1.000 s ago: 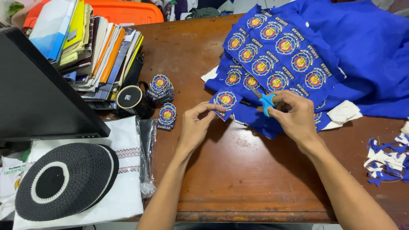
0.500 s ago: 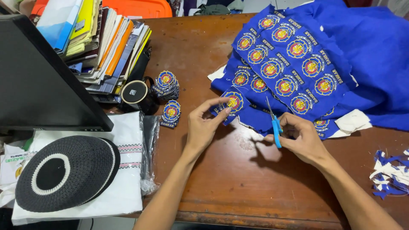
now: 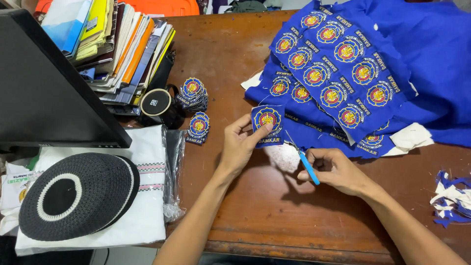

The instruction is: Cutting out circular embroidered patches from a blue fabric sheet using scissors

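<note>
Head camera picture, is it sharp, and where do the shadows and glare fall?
Head view: mostly sharp, the patch in the left hand crisp; the right hand with the blue snips casts a soft shadow on the wooden table; mild sheen on the plastic bag; edges bow slightly.

A dark screen stands tilted at the left of the table, showing nothing. Below it lies a folded white cloth in a clear plastic bag, its loose end bunched at the table's front edge. Round blue, red and yellow embroidered emblems, each with a blue strip beneath, sit in two small stacks near a black cup; many more cover the blue fabric sheet. One cut-out emblem is pinched in the left hand.
</note>
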